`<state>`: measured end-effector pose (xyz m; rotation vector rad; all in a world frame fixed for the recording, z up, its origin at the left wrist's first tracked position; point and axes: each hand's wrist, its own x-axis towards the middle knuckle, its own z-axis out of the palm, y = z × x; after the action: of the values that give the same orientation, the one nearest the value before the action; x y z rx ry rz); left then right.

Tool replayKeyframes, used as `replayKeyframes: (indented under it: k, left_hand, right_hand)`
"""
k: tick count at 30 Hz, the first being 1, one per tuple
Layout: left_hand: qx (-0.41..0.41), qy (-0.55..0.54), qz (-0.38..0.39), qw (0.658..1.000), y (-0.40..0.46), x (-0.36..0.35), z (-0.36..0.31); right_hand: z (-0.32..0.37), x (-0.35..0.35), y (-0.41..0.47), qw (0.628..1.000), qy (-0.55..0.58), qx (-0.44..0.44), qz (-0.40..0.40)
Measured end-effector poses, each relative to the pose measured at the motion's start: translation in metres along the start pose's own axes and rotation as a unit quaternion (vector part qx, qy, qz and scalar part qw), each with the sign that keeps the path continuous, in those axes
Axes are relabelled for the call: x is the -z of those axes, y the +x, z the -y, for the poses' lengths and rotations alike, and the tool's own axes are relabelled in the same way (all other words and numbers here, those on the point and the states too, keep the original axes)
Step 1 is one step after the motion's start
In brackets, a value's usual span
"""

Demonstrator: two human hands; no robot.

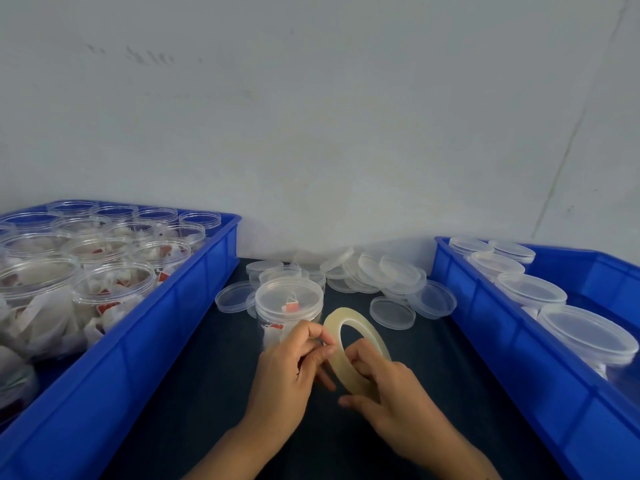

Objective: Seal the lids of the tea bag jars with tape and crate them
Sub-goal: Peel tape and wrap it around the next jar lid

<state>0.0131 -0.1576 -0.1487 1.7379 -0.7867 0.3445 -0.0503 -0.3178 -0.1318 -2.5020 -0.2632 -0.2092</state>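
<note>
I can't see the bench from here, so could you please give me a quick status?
Right hand holds clear tape roll; left hand picks at its edge. Lidded clear tea bag jar just behind, untaped. Nothing blocking.

Two bare forearms entered from the bottom edge, each ending in an uncovered hand, the left hand point(282, 372) and the right hand point(388, 393), with no sleeve, glove, ring or watch showing on either and short, plain, unpainted nails on the fingers.

left crate point(194, 306) cut off at frame edge, jar point(289, 306) base hidden behind fingers point(311, 336)
</note>
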Motion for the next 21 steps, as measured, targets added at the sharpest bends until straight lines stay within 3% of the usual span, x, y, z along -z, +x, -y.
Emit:
replayKeyframes:
  k: [14, 21]
  left_hand:
    - [-0.016, -0.008, 0.057, 0.998, 0.004, 0.009, -0.001]
    - [-0.048, 0.049, 0.084, 0.994, 0.004, 0.012, 0.003]
  right_hand:
    - [-0.004, 0.016, -0.002, 0.996, -0.085, -0.001, 0.020]
    - [-0.005, 0.022, -0.006, 0.987, -0.155, 0.016, 0.035]
